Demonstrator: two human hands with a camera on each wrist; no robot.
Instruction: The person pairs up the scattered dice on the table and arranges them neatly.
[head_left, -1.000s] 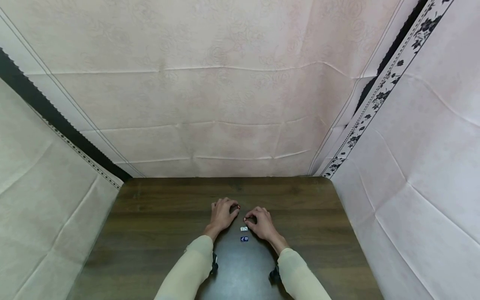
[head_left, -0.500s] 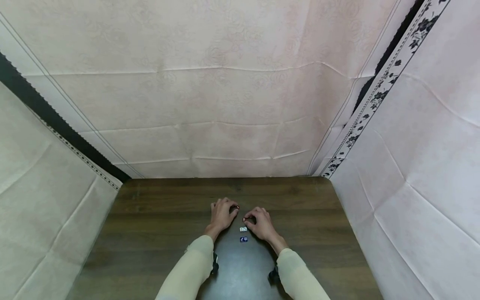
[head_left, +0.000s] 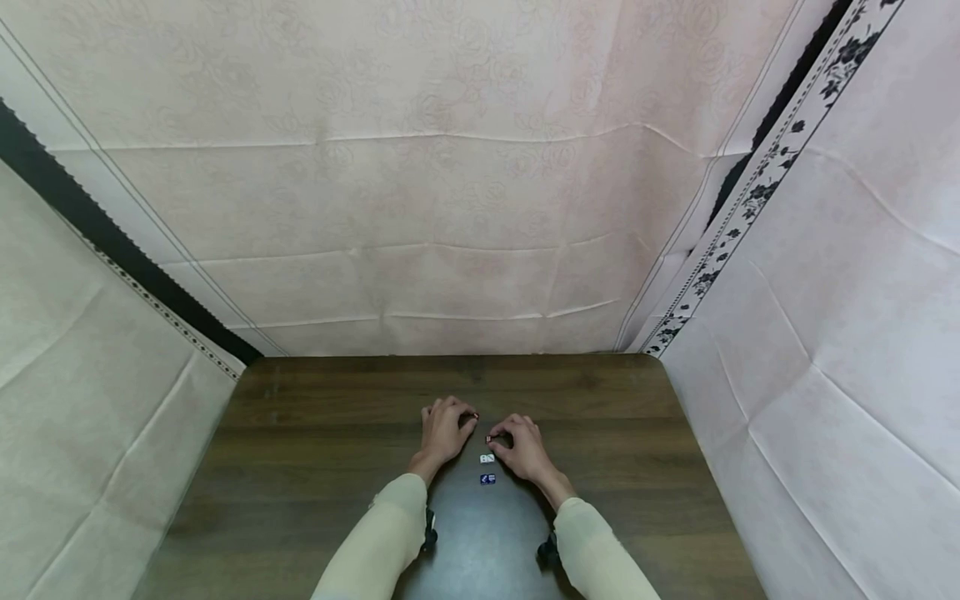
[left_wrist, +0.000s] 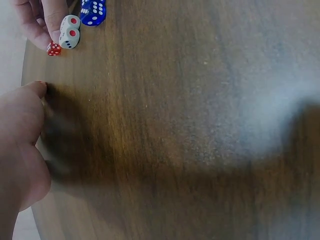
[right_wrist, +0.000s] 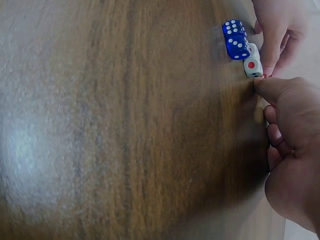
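Note:
My right hand (head_left: 525, 450) pinches a small red die (head_left: 488, 439) between thumb and forefinger, low over the table. In the left wrist view that red die (left_wrist: 54, 48) shows white pips and lies close to a pair of white dice (left_wrist: 69, 32). A little farther up and to the left, my left hand (head_left: 445, 427) pinches another red die (head_left: 476, 416), mostly covered by its fingertips. Just nearer than the right hand's fingertips sit the white dice (head_left: 487, 458), side by side. Nearer still is a pair of touching blue dice (right_wrist: 236, 40) with white pips.
The brown wood-grain table (head_left: 322, 467) has rounded far corners. Pale cloth (head_left: 450, 208) hangs behind its far edge, and more cloth (head_left: 840, 333) hangs along both sides. Dark wrist cameras (head_left: 548, 550) sit below the forearms.

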